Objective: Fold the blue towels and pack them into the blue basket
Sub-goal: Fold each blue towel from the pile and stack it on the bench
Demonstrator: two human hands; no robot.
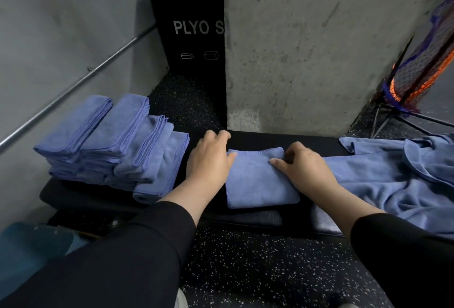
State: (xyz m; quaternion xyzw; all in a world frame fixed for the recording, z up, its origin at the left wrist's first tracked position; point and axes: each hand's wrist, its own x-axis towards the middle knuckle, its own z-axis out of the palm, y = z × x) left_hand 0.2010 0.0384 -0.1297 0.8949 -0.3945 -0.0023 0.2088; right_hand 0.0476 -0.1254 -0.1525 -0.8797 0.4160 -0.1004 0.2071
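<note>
A small folded blue towel lies flat on the black bench in the middle. My left hand rests at its left edge, thumb on the far left corner, fingers loosely bent on the bench beside it. My right hand is on the towel's right side, thumb lying across the cloth and fingers curled at the far right edge. Several stacks of folded towels stand on the bench's left end. A loose heap of unfolded towels covers the right end. The blue basket shows blurred at lower left.
A concrete pillar rises just behind the bench. A black plyo box stands behind on the left, next to a wall with a metal rail. A netted stand is at the right. Speckled black floor lies below.
</note>
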